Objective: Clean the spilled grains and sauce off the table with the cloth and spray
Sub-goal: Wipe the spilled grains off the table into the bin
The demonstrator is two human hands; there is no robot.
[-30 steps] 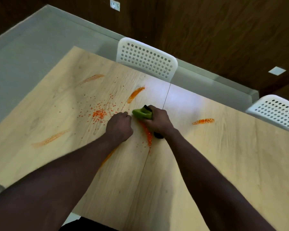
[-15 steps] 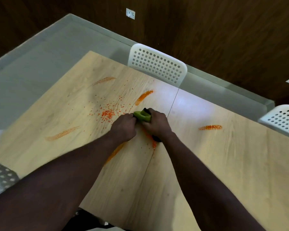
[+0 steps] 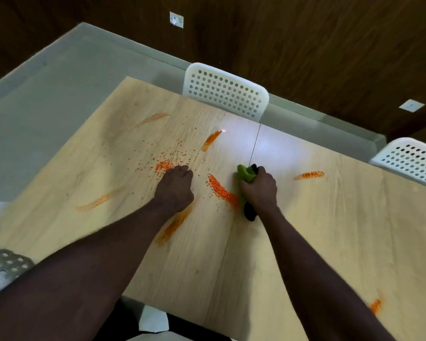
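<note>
Two bare hands are down on a pale, wood-grain table [image 3: 330, 230] streaked with orange sauce and strewn with tiny orange-red grains. At the left edge a grey perforated seat [image 3: 3, 264] pokes in beside the tabletop. Next comes a long, faded sauce smear [image 3: 99, 201], with a fainter smear [image 3: 153, 118] toward the far corner. A loose scatter of grains [image 3: 164, 166] lies thickest just beyond the left hand [image 3: 175, 190], which rests knuckles-up on the wood, fingers curled under into a fist with nothing seen in it. Its wrist covers part of a thick, brushy smear [image 3: 174, 226]. A short, bright streak [image 3: 212, 140] marks the wood farther back, near a thin seam [image 3: 255, 146] joining two tabletop panels under a white glare. Between the hands a dense ridge of grains [image 3: 217, 187] runs diagonally up to the bunched green-and-black cloth [image 3: 246, 174], which sits by the seam at mid-table, clutched tightly in the right hand [image 3: 258, 190] and pressed to the surface. Rightward lie a ribbed smear [image 3: 309, 175] and a small blot [image 3: 375, 306] near the front edge. Behind the table stand a white hole-backed plastic chair [image 3: 225, 94] at centre and a second white chair [image 3: 411, 159] at right, before dark wood panelling [image 3: 330, 45].
</note>
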